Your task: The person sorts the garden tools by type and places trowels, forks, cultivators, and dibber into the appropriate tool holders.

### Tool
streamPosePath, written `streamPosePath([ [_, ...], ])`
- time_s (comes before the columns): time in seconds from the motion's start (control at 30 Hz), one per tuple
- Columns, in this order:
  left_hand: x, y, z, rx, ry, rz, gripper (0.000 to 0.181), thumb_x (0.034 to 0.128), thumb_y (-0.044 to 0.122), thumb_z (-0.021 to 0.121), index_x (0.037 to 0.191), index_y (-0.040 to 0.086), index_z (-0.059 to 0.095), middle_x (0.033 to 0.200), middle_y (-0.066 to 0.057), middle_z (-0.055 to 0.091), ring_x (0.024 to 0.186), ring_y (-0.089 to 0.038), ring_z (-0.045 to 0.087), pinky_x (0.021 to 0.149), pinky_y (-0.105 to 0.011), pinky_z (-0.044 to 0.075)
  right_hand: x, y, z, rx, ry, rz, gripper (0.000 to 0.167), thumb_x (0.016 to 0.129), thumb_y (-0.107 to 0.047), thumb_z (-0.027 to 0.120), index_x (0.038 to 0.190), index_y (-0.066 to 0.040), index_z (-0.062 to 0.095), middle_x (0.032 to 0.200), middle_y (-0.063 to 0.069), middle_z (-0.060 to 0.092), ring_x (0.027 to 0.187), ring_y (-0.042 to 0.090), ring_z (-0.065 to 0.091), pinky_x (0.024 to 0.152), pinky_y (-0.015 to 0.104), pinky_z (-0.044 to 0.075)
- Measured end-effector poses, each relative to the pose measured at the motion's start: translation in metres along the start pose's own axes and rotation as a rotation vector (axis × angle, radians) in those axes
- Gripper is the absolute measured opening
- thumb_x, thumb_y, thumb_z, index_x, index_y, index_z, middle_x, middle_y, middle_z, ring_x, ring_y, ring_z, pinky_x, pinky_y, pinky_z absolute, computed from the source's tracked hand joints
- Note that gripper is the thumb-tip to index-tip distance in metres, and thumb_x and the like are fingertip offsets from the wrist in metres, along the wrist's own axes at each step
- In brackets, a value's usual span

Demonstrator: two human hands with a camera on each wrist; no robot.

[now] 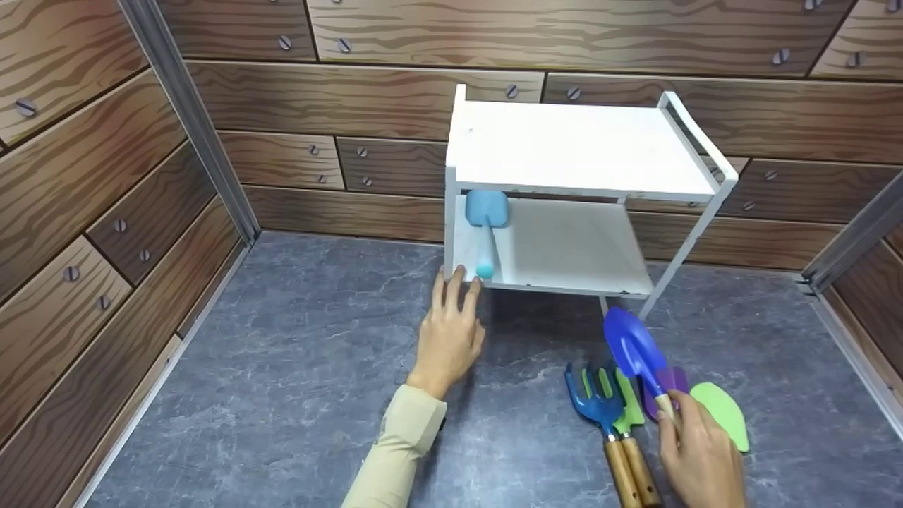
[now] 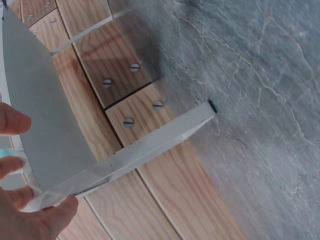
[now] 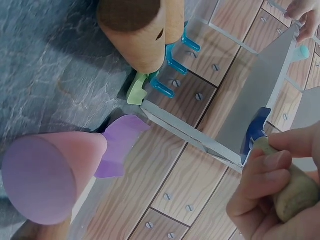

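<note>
A blue trowel with a wooden handle is in my right hand, its fingers curled round the handle and the blade raised near the cart's front right leg. My left hand has its fingers extended, touching the front left corner of the white cart. In the left wrist view, fingertips of the left hand lie on both sides of the corner post. On the lower shelf, close to that corner, a light blue shovel lies with its handle end toward the front.
On the floor near my right hand lie a blue fork, a green tool with a wooden handle, a purple tool and a light green piece. Wood-patterned walls stand behind the cart and at both sides.
</note>
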State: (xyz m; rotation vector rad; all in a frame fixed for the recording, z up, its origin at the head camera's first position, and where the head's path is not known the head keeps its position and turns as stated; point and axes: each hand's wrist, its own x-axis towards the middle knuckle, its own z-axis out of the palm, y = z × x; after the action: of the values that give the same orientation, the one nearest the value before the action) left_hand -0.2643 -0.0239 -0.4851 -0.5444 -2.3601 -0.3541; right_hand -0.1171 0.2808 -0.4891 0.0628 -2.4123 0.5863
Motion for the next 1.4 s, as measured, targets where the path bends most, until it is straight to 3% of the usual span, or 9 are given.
streamPosePath([
  [0.83,0.0,0.0,0.0,0.015,-0.006,0.006,0.062,0.0829,0.013,0.076,0.14,0.001,0.056,0.148,-0.023,0.044,0.136,-0.049,0.04,0.083,-0.039,0.062,0.006,-0.007,0.0,0.054,0.061,-0.039,0.031,0.083,0.006,0.071,0.112,0.012,0.062,0.092,0.028,0.064,0.074,0.049,0.062,0.06,0.067,0.047],
  [1.4,0.0,-0.001,0.002,0.016,0.007,0.003,0.063,0.0814,0.014,0.078,0.14,0.002,0.057,0.148,-0.023,0.044,0.137,-0.049,0.039,0.078,-0.04,0.063,0.022,-0.015,0.0,0.044,-0.001,-0.04,0.029,0.086,0.005,0.071,0.112,0.012,0.063,0.094,0.026,0.066,0.071,0.042,0.062,0.056,0.063,0.049],
])
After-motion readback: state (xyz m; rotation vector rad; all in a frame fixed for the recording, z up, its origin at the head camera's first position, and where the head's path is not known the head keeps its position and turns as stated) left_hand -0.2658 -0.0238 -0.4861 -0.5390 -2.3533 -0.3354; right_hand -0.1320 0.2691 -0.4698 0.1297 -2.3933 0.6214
